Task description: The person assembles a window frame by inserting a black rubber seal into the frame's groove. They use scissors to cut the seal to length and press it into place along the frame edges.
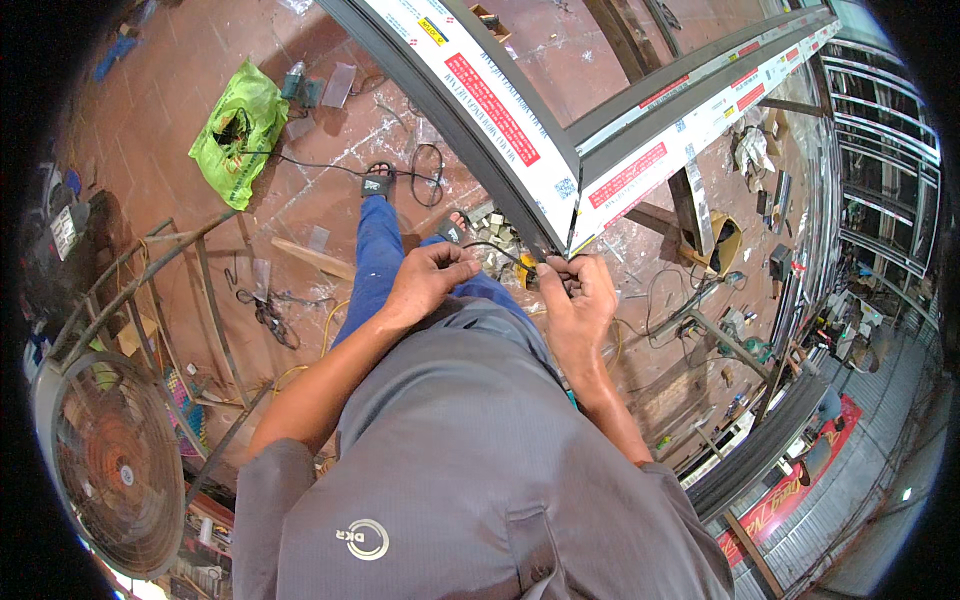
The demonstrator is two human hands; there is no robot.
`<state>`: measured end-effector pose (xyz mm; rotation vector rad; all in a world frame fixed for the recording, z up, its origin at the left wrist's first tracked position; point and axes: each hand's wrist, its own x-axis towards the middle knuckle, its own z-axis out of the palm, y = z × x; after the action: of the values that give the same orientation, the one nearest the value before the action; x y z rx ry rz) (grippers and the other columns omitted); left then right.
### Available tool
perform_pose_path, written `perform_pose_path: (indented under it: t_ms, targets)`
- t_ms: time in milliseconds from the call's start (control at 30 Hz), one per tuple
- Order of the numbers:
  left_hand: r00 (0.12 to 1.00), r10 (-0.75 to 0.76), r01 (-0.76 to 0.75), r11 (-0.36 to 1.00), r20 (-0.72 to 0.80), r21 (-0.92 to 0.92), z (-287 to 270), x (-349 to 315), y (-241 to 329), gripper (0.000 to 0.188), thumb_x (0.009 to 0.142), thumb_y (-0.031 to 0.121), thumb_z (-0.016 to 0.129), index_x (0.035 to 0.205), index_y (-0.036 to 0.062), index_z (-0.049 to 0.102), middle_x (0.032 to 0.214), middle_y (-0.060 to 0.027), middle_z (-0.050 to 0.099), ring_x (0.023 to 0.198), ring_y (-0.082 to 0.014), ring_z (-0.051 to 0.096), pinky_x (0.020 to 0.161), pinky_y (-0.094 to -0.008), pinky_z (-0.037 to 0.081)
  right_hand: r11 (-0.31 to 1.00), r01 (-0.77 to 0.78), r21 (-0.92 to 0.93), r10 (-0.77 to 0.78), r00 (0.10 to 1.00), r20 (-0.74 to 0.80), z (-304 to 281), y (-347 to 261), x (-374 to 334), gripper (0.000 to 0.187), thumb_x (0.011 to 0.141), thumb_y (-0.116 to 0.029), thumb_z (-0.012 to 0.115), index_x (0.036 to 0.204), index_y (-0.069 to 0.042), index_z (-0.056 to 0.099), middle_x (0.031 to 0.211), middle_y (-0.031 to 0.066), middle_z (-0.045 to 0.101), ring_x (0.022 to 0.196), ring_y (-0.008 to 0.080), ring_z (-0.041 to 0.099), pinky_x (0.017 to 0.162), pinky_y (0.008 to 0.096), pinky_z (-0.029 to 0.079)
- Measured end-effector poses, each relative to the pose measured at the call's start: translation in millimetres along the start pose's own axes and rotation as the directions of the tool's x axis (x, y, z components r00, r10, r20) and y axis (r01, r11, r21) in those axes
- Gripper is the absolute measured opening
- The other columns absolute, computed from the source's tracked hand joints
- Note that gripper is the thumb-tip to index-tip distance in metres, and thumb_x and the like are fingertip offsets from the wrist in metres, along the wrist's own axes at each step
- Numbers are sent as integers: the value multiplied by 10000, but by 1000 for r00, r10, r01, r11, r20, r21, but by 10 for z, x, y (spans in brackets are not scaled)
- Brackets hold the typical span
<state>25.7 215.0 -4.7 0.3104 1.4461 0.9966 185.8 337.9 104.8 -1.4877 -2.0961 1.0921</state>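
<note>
In front of my body a thin black flexible strip (498,250) curves between my two hands. My left hand (428,282) is closed in a pinch at its left end. My right hand (578,300) pinches the other end, close under the corner of a dark metal frame (568,150). This frame has mitred profiles covered with white and red protective film. Its corner points toward me, just above my right fingertips. Exactly how the fingertips grip the strip is partly hidden.
A large round fan (115,465) stands at the lower left beside a metal rack (205,300). A green bag (238,130), cables (268,318) and small blocks (497,235) lie on the tiled floor. More metal frames (885,150) lean at the right.
</note>
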Motion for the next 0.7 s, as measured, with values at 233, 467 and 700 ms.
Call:
perform_pose_path:
  t_ms: [233,467,700]
  targets:
    - [983,-129,181,786,130,-591,-77,86,-31,279,1017,219,596,1176,-3,657,939,-73,688,813,-162,630,749,-319,527,957,-169,234,172,985,9,68,-109,19,129,871,5,750,860,51,629,952,77,598,740,103,605,633,254,503]
    - [979,-115,202,699,171,-686,-152,51,91,302,1051,217,507,1207,-9,635,1019,-96,687,892,-183,649,818,-331,535,966,-220,135,218,975,33,26,-88,22,132,868,-25,759,861,42,646,930,61,609,760,101,589,684,255,485]
    - [999,22,-14,987,49,-162,-200,200,-136,279,966,147,624,1188,-12,679,981,-33,697,880,-132,625,814,-279,496,993,-113,45,112,994,5,19,-66,29,127,847,-41,775,865,52,691,864,89,610,719,134,588,632,286,475]
